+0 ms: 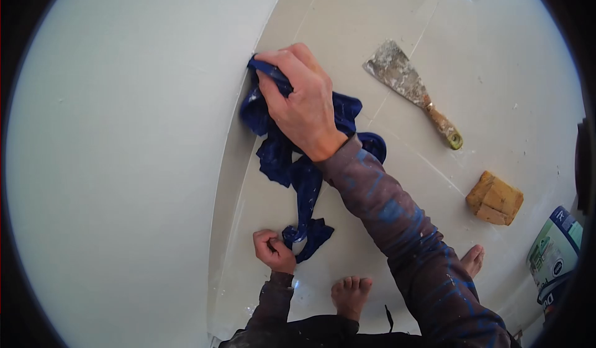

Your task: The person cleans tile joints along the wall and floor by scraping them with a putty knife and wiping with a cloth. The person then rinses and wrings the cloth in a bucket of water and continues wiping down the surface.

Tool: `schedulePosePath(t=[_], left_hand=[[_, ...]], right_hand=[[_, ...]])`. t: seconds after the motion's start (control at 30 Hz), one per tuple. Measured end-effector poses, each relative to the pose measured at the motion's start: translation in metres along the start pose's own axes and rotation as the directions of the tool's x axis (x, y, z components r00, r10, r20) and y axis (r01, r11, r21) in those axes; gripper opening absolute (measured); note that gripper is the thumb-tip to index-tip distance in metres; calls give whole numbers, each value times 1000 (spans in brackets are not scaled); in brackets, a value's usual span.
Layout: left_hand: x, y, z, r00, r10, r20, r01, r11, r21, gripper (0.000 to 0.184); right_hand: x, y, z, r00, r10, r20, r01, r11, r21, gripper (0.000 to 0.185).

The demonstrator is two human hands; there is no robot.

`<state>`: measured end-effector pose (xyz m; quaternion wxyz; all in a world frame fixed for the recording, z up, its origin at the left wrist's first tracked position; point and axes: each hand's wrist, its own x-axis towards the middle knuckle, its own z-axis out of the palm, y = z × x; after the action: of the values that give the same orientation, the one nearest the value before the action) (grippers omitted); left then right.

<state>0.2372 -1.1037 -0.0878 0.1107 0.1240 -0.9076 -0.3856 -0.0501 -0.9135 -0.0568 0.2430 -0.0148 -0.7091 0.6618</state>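
A crumpled dark blue cloth [307, 189] lies on the tiled floor beside the wall's foot. My right hand [301, 99] grips the upper part of the cloth and presses a fold of it to the edge where wall and floor meet. Near the lower end of the cloth, my left hand [274, 251] is curled into a loose fist next to the wall; whether it holds any cloth is hidden by the fingers.
A dirty scraper [403, 78] lies on the floor to the right. Beyond it are a yellowish block [495, 199] and a labelled container [554, 248]. The white wall [124, 162] fills the left side. My bare feet [351, 297] show at the bottom.
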Motion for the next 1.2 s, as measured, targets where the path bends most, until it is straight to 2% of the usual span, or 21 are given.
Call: schedulePosePath(t=[0.1, 0.17, 0.2, 0.27, 0.37, 0.47, 0.5, 0.53, 0.6, 0.63, 0.7, 0.73, 0.77, 0.83, 0.9, 1.0, 1.03, 1.1, 1.13, 1.17, 1.2], left_hand=[[-4, 2, -8, 1000, -2, 15, 2, 1000, 4, 10], [-1, 2, -4, 999, 28, 24, -27, 999, -23, 8], [-1, 2, -5, 1000, 0, 30, 1, 1000, -21, 8], [-5, 2, -5, 999, -23, 29, 24, 999, -30, 7], [-2, -1, -4, 1000, 6, 15, -6, 998, -58, 7], [-3, -1, -7, 1000, 17, 0, -17, 998, -61, 8], [-2, 1, -7, 999, 34, 12, -33, 999, -33, 9], [-2, 2, -8, 998, 56, 29, -55, 998, -11, 9], [-3, 1, -6, 999, 34, 15, -33, 998, -46, 10], [-3, 0, -6, 1000, 5, 15, -3, 998, -68, 11], [-3, -4, -6, 1000, 4, 15, -3, 997, -71, 11], [-5, -5, -6, 1000, 4, 19, -2, 997, -72, 12], [-7, -5, -8, 1000, -9, 29, 11, 997, -71, 12], [-3, 1, -4, 999, -30, -18, 28, 996, -88, 14], [-2, -1, -5, 999, -37, -3, 37, 996, -79, 13], [-3, -1, -6, 999, -35, 27, 37, 997, -66, 12], [-2, -1, -5, 999, -30, 35, 32, 998, -57, 11], [-3, -1, -3, 1000, -21, 12, 22, 995, -99, 11], [-4, -2, -2, 1000, -27, -10, 25, 990, -139, 10], [-5, -5, -1, 1000, -11, -7, 10, 990, -144, 10], [-5, -8, 1, 1000, 10, -23, -13, 991, -136, 10]], right_hand=[[-7, 2, 4, 999, 27, -40, -30, 997, -71, 19], [-8, 3, -5, 993, 105, 53, -85, 951, -296, 16], [-1, -4, -11, 995, 88, 51, -68, 950, -304, 16], [10, -17, -21, 924, 305, 232, -124, 812, -570, 21], [33, -20, -51, 877, 365, 313, -106, 782, -615, 29], [56, 3, -66, 968, 249, 32, -203, 853, -481, 33], [65, 9, -63, 966, 238, -99, -256, 850, -460, 37], [70, 16, -55, 968, 236, -88, -250, 850, -463, 37], [81, 29, -38, 929, 147, -339, -276, 887, -370, 43], [82, 35, -33, 930, 144, -338, -272, 888, -370, 43], [79, 44, -26, 995, 57, -80, -89, 863, -498, 38], [76, 48, -21, 999, 23, -34, -39, 792, -609, 28], [71, 51, -20, 999, 36, -29, -46, 786, -616, 28], [72, 40, -20, 993, 71, 99, 28, 659, -752, 19], [63, 48, -15, 944, 71, 321, 237, 527, -816, 16], [5, 10, 8, 954, 4, 298, 249, 540, -804, 13], [-15, -7, 15, 950, 61, 306, 221, 559, -799, 12], [-61, -28, 24, 916, 56, 398, 272, 643, -716, 12], [-87, -30, 28, 858, 72, 509, 316, 706, -633, 13], [-110, -32, 26, 797, 101, 595, 275, 817, -507, 9], [-115, -38, 20, 790, 186, 585, 127, 883, -452, 9]])
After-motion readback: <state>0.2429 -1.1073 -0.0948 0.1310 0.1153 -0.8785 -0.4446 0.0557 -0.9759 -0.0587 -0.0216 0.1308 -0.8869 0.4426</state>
